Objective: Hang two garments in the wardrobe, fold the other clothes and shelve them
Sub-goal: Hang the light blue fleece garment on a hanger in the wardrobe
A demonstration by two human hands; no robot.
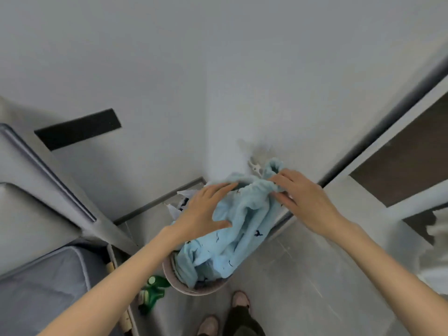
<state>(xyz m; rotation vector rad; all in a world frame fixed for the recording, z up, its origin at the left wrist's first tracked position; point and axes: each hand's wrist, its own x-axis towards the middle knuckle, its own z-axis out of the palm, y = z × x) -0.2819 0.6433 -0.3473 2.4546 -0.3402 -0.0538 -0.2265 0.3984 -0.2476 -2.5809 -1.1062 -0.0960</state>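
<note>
Against the pale wall (169, 69), a blue garment (232, 238) is gripped by the left hand (203, 209) and pinched by the right hand (305, 197) above a basket (194, 291), so the task is judged barely begun.

The blue garment (232, 238) is light blue and soft, with tiny dark shapes on it. It is all bunched up. Its top is held up in the air by both hands, and its bottom hangs down into the round basket (194, 291) on the floor. More clothes (179, 204), white with dark marks, peek out behind it.
</note>
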